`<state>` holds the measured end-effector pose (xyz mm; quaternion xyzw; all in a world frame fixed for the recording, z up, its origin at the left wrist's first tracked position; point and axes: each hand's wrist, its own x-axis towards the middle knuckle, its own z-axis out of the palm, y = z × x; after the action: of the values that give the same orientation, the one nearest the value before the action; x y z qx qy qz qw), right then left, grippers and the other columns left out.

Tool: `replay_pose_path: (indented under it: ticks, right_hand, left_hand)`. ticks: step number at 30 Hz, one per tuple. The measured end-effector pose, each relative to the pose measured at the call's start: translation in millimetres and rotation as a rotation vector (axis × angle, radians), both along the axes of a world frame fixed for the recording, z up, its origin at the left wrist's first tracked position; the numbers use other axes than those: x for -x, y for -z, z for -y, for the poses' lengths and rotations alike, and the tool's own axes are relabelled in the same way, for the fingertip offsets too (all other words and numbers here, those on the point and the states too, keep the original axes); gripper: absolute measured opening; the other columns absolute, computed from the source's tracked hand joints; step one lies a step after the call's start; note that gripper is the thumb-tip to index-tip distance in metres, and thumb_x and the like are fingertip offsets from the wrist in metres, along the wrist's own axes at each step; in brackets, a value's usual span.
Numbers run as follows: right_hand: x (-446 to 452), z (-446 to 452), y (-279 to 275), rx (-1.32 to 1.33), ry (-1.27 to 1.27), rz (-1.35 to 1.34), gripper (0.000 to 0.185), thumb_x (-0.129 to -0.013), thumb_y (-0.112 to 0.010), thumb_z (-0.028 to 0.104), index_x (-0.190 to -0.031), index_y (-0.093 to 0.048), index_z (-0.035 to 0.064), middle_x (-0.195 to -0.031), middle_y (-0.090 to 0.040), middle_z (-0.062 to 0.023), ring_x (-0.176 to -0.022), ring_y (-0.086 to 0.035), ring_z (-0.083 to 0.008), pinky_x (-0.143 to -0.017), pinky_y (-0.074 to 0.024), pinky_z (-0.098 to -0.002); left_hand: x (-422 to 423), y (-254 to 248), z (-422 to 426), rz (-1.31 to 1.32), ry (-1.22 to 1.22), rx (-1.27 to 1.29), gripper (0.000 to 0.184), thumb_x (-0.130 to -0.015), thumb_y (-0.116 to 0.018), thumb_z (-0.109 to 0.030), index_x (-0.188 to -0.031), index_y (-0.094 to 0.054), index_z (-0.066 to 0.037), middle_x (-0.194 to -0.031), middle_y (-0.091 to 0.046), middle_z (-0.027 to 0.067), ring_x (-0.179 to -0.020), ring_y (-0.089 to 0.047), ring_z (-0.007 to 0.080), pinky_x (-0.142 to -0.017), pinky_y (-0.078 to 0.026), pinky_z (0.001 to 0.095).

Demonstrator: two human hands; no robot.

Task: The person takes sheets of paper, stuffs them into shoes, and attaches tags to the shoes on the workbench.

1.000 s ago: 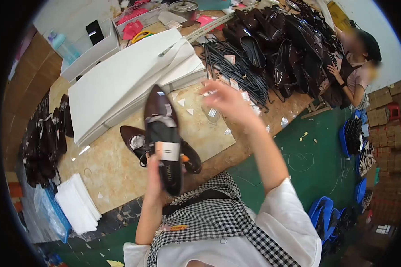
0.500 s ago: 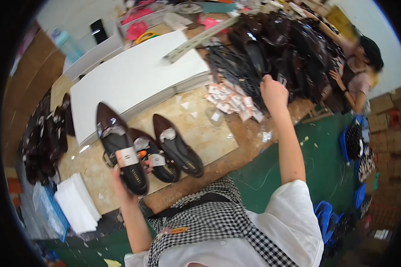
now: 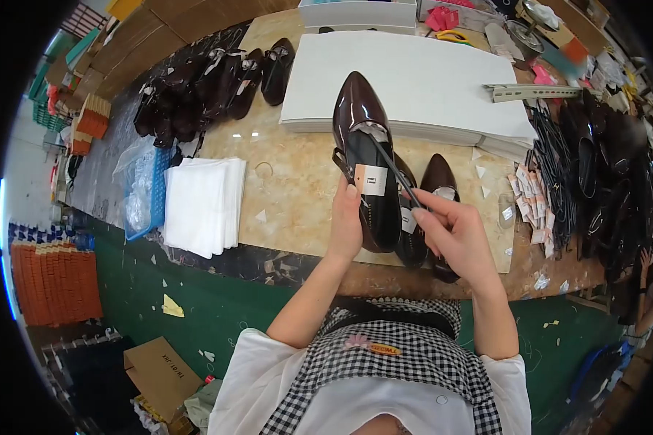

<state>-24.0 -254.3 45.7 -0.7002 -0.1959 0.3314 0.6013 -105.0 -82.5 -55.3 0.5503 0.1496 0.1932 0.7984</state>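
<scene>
My left hand (image 3: 348,221) is wrapped around a glossy dark brown pointed shoe (image 3: 357,109), gripping it by its side near the heel. An orange-and-white tag (image 3: 371,180) lies across the shoe's opening, and white paper shows in its toe. Between the fingers of my right hand (image 3: 453,235) is a thin black stick (image 3: 392,168), slanting into the shoe with its far end near the toe paper. Beside the held shoe, a second tagged shoe (image 3: 411,239) is partly covered by it and by my right hand. A third brown shoe (image 3: 439,177) lies on the table to the right.
A white paper stack (image 3: 406,76) stands behind the shoes. To the right lie black sticks (image 3: 550,163), loose tags (image 3: 531,199) and piled shoes (image 3: 624,145). White sheets (image 3: 204,206), a blue basket (image 3: 146,196) and more shoes (image 3: 189,94) are leftward. Another person's hand (image 3: 647,259) shows far right.
My right hand has come from the pile at the right to the held shoe, bringing a thin black stick. My left hand keeps hold of the shoe. The view has turned leftward.
</scene>
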Motion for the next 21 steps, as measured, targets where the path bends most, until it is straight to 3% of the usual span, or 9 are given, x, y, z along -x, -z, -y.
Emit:
replay_pose_path:
  ticks: [7, 10, 12, 14, 15, 16, 18, 20, 21]
  right_hand:
    - [4.6, -12.5, 4.1, -0.063, 0.115, 0.072, 0.028, -0.099, -0.061, 0.010, -0.122, -0.067, -0.0028, -0.059, -0.050, 0.0039, -0.053, -0.037, -0.0012, -0.047, -0.0307, -0.0216]
    - [12.5, -31.2, 4.9, -0.113, 0.203, 0.366, 0.028, -0.100, -0.059, 0.010, -0.124, -0.067, -0.0018, -0.062, -0.050, 0.0052, -0.050, -0.040, -0.0008, -0.045, -0.0306, -0.0214]
    - [9.9, -40.8, 14.6, -0.086, 0.282, 0.646, 0.026, -0.099, -0.060, 0.011, -0.119, -0.068, -0.0030, -0.060, -0.053, -0.0020, -0.052, -0.044, -0.0055, -0.048, -0.0370, -0.0249]
    - [14.6, -45.3, 18.1, 0.013, 0.304, 0.856, 0.026, -0.093, -0.064, 0.013, -0.115, -0.068, -0.0007, -0.064, -0.062, -0.0147, -0.050, -0.059, -0.0236, -0.049, -0.0443, -0.0354]
    - [22.8, -45.9, 26.7, 0.137, 0.215, 0.866, 0.027, -0.091, -0.065, 0.014, -0.115, -0.068, 0.0012, -0.066, -0.063, -0.0165, -0.055, -0.063, -0.0313, -0.050, -0.0468, -0.0397]
    - [30.9, -47.9, 45.7, 0.131, 0.199, 0.866, 0.030, -0.091, -0.064, 0.016, -0.118, -0.068, 0.0036, -0.065, -0.062, -0.0153, -0.055, -0.062, -0.0319, -0.051, -0.0477, -0.0407]
    - [20.8, -32.1, 40.0, 0.127, 0.093, 0.654, 0.034, -0.093, -0.065, 0.021, -0.123, -0.066, 0.0037, -0.070, -0.068, -0.0136, -0.059, -0.067, -0.0268, -0.056, -0.0512, -0.0358]
    - [1.7, -2.7, 29.9, -0.092, -0.068, 0.344, 0.036, -0.093, -0.065, 0.023, -0.123, -0.066, 0.0037, -0.070, -0.069, -0.0133, -0.063, -0.069, -0.0251, -0.060, -0.0530, -0.0341]
    - [-10.4, 22.2, 33.4, -0.089, -0.027, 0.295, 0.039, -0.092, -0.067, 0.022, -0.127, -0.064, 0.0052, -0.080, -0.072, -0.0122, -0.072, -0.070, -0.0167, -0.069, -0.0536, -0.0301]
  left_hand:
    - [9.6, -0.3, -1.1, -0.036, 0.093, -0.051, 0.067, -0.105, -0.038, -0.052, -0.143, -0.039, 0.003, -0.129, -0.059, 0.0136, -0.114, -0.060, 0.0191, -0.097, -0.048, 0.0319]
    - [10.6, -2.8, 13.3, -0.071, 0.040, -0.028, 0.070, -0.104, -0.037, -0.056, -0.143, -0.039, 0.002, -0.128, -0.060, 0.0140, -0.114, -0.060, 0.0198, -0.097, -0.048, 0.0330]
    - [16.4, 21.0, 21.1, -0.037, 0.019, -0.103, 0.067, -0.106, -0.031, -0.053, -0.147, -0.036, 0.001, -0.137, -0.055, 0.0130, -0.124, -0.054, 0.0219, -0.105, -0.043, 0.0364]
    - [21.7, 8.8, 38.8, -0.138, -0.037, 0.138, 0.067, -0.108, -0.022, -0.050, -0.153, -0.031, -0.001, -0.147, -0.048, 0.0127, -0.135, -0.047, 0.0247, -0.114, -0.037, 0.0364]
    - [22.7, 35.2, 27.3, -0.191, -0.086, -0.015, 0.067, -0.108, -0.020, -0.052, -0.153, -0.032, -0.005, -0.146, -0.048, 0.0129, -0.133, -0.048, 0.0249, -0.113, -0.038, 0.0372]
    - [16.5, 35.2, 21.2, -0.166, -0.101, -0.095, 0.085, -0.101, -0.014, -0.070, -0.149, -0.042, -0.004, -0.147, -0.049, 0.0108, -0.137, -0.044, 0.0231, -0.116, -0.031, 0.0374]
    - [7.2, 18.5, 37.3, -0.139, -0.233, 0.043, 0.084, -0.100, -0.020, -0.072, -0.143, -0.048, -0.006, -0.133, -0.060, 0.0090, -0.122, -0.057, 0.0210, -0.104, -0.045, 0.0367]
    - [22.9, 34.7, 15.5, -0.225, -0.094, 0.131, 0.080, -0.100, -0.029, -0.071, -0.137, -0.053, -0.005, -0.116, -0.068, 0.0074, -0.097, -0.067, 0.0190, -0.083, -0.054, 0.0335]
    - [27.7, 16.9, -2.8, -0.347, -0.001, 0.169, 0.076, -0.099, -0.036, -0.068, -0.133, -0.054, -0.003, -0.104, -0.070, 0.0079, -0.078, -0.068, 0.0179, -0.069, -0.054, 0.0293]
